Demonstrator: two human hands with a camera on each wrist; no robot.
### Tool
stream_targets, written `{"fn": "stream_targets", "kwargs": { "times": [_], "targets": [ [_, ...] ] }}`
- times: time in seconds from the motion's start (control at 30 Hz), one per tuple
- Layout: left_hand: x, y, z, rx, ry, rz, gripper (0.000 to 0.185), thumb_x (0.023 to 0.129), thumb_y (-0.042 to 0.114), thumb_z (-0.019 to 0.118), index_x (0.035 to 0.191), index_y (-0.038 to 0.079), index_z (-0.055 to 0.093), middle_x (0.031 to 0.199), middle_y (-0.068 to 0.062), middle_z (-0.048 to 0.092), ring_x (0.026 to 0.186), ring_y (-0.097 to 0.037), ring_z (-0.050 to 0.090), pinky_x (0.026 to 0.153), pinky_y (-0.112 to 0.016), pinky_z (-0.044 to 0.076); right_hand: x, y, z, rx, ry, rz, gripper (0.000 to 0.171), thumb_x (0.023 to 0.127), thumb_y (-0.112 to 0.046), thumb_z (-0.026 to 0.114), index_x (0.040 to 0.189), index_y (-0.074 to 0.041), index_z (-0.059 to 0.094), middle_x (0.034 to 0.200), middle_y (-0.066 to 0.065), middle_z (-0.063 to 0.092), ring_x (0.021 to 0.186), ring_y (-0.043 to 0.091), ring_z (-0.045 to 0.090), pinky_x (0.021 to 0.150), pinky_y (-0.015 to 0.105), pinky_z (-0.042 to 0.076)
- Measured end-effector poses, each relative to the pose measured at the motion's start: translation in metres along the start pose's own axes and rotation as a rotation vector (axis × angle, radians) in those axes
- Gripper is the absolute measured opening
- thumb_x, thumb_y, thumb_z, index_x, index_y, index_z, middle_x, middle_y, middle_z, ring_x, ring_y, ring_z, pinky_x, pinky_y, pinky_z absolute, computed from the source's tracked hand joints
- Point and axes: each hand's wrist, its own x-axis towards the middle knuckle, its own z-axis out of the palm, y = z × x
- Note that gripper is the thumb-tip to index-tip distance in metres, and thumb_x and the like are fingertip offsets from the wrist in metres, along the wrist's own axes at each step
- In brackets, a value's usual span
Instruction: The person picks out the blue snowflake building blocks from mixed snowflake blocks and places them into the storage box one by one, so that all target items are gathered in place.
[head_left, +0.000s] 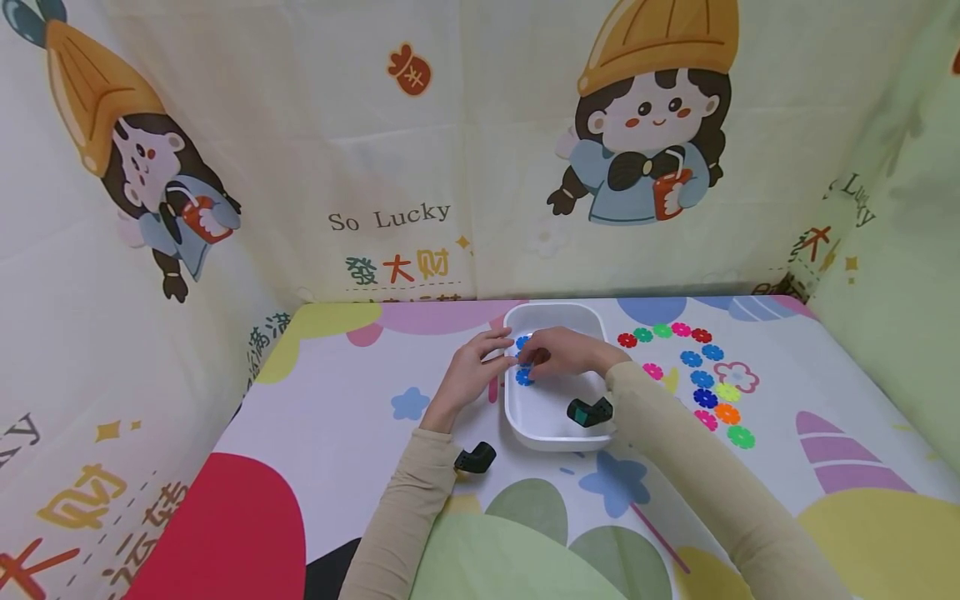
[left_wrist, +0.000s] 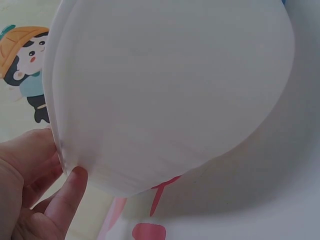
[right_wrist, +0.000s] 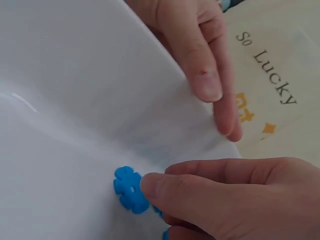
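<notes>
right hand [head_left: 564, 353] pinching blue flower piece [right_wrist: 129, 189] — white tray [head_left: 551, 421]

White tray [head_left: 555, 421], plain. Blue flower pieces [right_wrist: 129, 189] were seen inside it. Bench cover [head_left: 337, 400] was white, printed with pastel blobs, a red patch, green leaves, blue stars. Loose flower pieces [head_left: 701, 379] beside the tray were noted in red, green, pink, blue, navy, yellow-green, orange. Sleeves [head_left: 697, 467] were beige. Cream curtain [head_left: 390, 150] was printed with cartoon girls in orange hats.
</notes>
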Motion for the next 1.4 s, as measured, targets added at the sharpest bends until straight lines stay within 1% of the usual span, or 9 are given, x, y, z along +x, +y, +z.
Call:
{"fn": "stream_targets", "kwargs": {
  "times": [0.13,0.33,0.43,0.53,0.7,0.87,1.1,1.23,1.4],
  "targets": [
    [0.0,0.001,0.0,-0.001,0.007,-0.007,0.038,0.093,0.02,0.069,0.126,0.003,0.065,0.144,0.003,0.05,0.136,-0.021,0.042,0.104,-0.039,0.044,-0.01,-0.004,-0.008,0.018,0.028,-0.01,0.033,0.088,-0.019,0.075,0.119,-0.011,0.069,0.111,0.002,0.067,0.096,0.015,0.062,0.091,0.032,0.055],
    [0.001,0.001,0.001,-0.001,0.013,-0.029,0.039,0.092,0.02,0.07,0.126,0.003,0.065,0.144,0.004,0.05,0.136,-0.02,0.042,0.103,-0.037,0.046,-0.03,-0.004,-0.02,0.052,0.145,-0.008,0.037,0.088,-0.017,0.074,0.122,-0.008,0.067,0.116,0.01,0.066,0.097,0.018,0.062,0.087,0.034,0.057],
    [0.001,0.0,0.002,0.001,0.016,-0.037,0.038,0.092,0.02,0.07,0.126,0.003,0.065,0.144,0.005,0.05,0.136,-0.02,0.043,0.102,-0.037,0.047,-0.043,0.0,-0.024,0.058,0.212,-0.005,0.036,0.088,-0.021,0.075,0.122,-0.01,0.067,0.116,0.011,0.066,0.098,0.018,0.063,0.086,0.035,0.057],
    [0.001,-0.001,0.002,0.005,0.023,-0.036,0.038,0.092,0.02,0.07,0.125,0.004,0.066,0.144,0.005,0.05,0.136,-0.02,0.043,0.102,-0.037,0.047,-0.06,0.002,-0.026,0.067,0.283,0.007,0.039,0.087,-0.025,0.076,0.122,-0.011,0.067,0.114,0.006,0.067,0.1,0.018,0.063,0.087,0.036,0.057],
    [0.001,0.0,0.002,0.006,0.029,-0.03,0.037,0.092,0.02,0.07,0.125,0.003,0.066,0.144,0.005,0.051,0.136,-0.02,0.043,0.101,-0.037,0.047,-0.093,0.006,-0.029,0.076,0.392,0.089,0.042,0.088,-0.026,0.074,0.125,-0.008,0.065,0.116,0.009,0.066,0.103,0.023,0.061,0.088,0.041,0.057],
    [0.001,-0.001,0.002,0.003,0.028,-0.025,0.037,0.092,0.018,0.069,0.125,0.003,0.066,0.144,0.005,0.051,0.135,-0.02,0.044,0.102,-0.036,0.047,-0.127,0.018,-0.029,0.057,0.463,0.186,0.043,0.09,-0.025,0.072,0.127,-0.005,0.063,0.118,0.014,0.064,0.104,0.029,0.061,0.086,0.046,0.057],
    [0.0,-0.001,0.002,0.008,0.03,-0.031,0.037,0.092,0.02,0.069,0.125,0.005,0.066,0.143,0.006,0.051,0.135,-0.018,0.044,0.102,-0.036,0.046,-0.165,0.042,-0.025,-0.012,0.471,0.279,0.042,0.091,-0.022,0.07,0.125,0.0,0.062,0.115,0.02,0.063,0.103,0.036,0.06,0.087,0.053,0.054],
    [0.0,-0.001,0.002,0.009,0.026,-0.04,0.038,0.092,0.021,0.069,0.126,0.005,0.065,0.143,0.007,0.051,0.135,-0.017,0.043,0.102,-0.035,0.046,-0.179,0.058,-0.022,-0.02,0.457,0.356,0.047,0.09,-0.021,0.071,0.128,0.004,0.059,0.112,0.022,0.063,0.103,0.039,0.059,0.083,0.051,0.056],
    [0.001,-0.002,0.002,0.0,0.031,-0.034,0.036,0.092,0.019,0.069,0.125,0.005,0.066,0.143,0.007,0.051,0.136,-0.018,0.043,0.102,-0.036,0.046,-0.194,0.077,-0.02,-0.011,0.441,0.454,0.055,0.091,-0.025,0.07,0.132,0.006,0.054,0.113,0.024,0.061,0.104,0.041,0.057,0.082,0.051,0.056]
  ]
}}
